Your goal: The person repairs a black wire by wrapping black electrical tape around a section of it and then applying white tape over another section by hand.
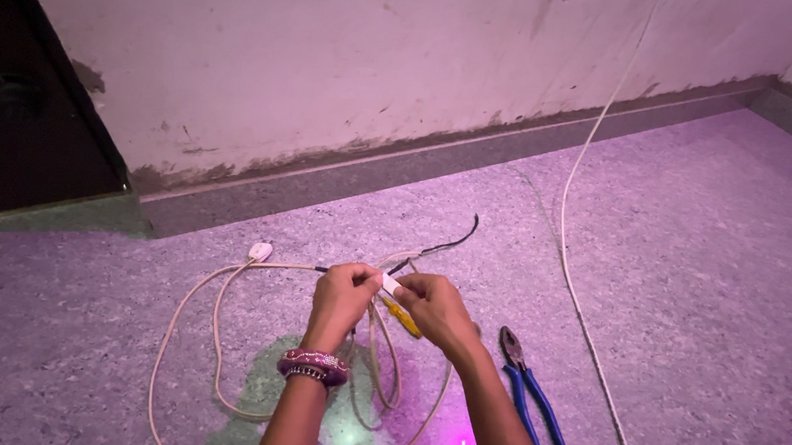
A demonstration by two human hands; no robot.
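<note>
No packages, labels, signs or screens anywhere in view.

Open floor (pixel 712 276) lies to the right beyond the long white cord (pixel 573 265). The blue-handled pliers (pixel 528 393) lie just right of the right hand (pixel 436 310). Looped cream cable (pixel 217 340) clutters the left side.
</note>
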